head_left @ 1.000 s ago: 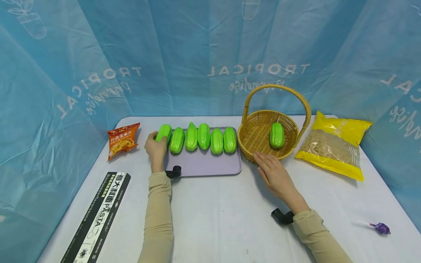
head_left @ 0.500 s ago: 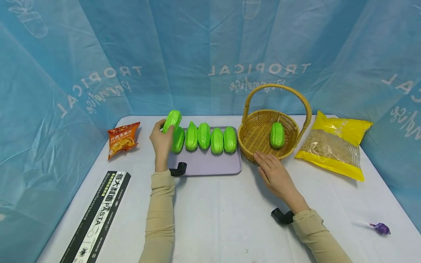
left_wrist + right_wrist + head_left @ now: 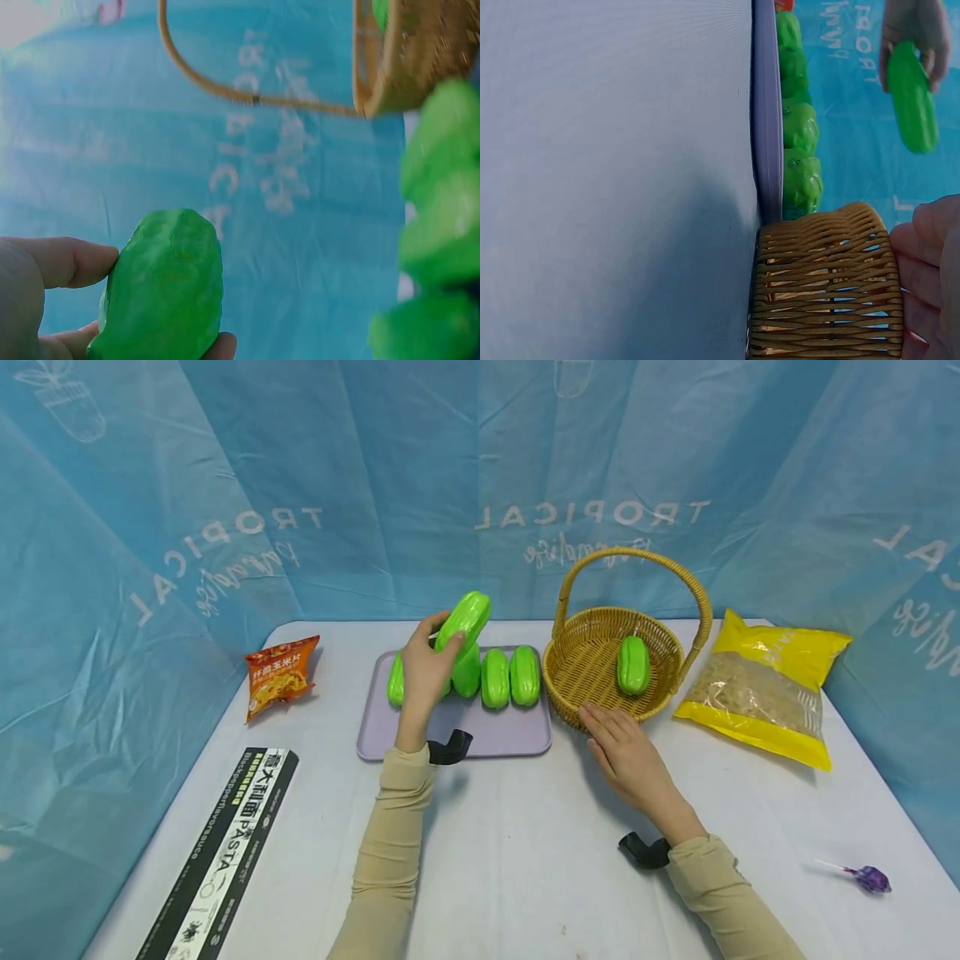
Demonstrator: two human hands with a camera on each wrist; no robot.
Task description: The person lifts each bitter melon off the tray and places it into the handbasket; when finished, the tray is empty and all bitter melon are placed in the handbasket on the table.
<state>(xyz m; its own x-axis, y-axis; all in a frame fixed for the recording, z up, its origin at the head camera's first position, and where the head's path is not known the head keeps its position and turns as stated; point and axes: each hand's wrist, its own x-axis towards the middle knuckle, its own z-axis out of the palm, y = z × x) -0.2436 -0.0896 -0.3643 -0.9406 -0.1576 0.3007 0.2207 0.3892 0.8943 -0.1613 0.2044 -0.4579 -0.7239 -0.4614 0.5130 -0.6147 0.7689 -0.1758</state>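
Observation:
In the head view my left hand (image 3: pixel 429 675) grips a green ridged cucumber (image 3: pixel 467 617), raised and tilted above the lilac tray (image 3: pixel 495 743). The left wrist view shows thumb and fingers around that same cucumber (image 3: pixel 169 289). Several more green cucumbers (image 3: pixel 495 680) lie in a row on the tray, some partly hidden behind my left hand. To the right stands a wicker basket (image 3: pixel 583 660) with an arched handle and one cucumber (image 3: pixel 633 666) inside. My right hand (image 3: pixel 633 760), fingers extended, rests against the basket's near rim, as the right wrist view also shows.
An orange snack bag (image 3: pixel 281 678) stands left of the tray, with a long black-and-white pasta box (image 3: pixel 225 852) nearer the front. A yellow pasta bag (image 3: pixel 765 693) lies right of the basket. A purple lollipop (image 3: pixel 870 879) lies at the front right.
My left hand has lifted the leftmost cucumber off the tray and carried it up and to the right, over the others. My right hand has stayed at the basket.

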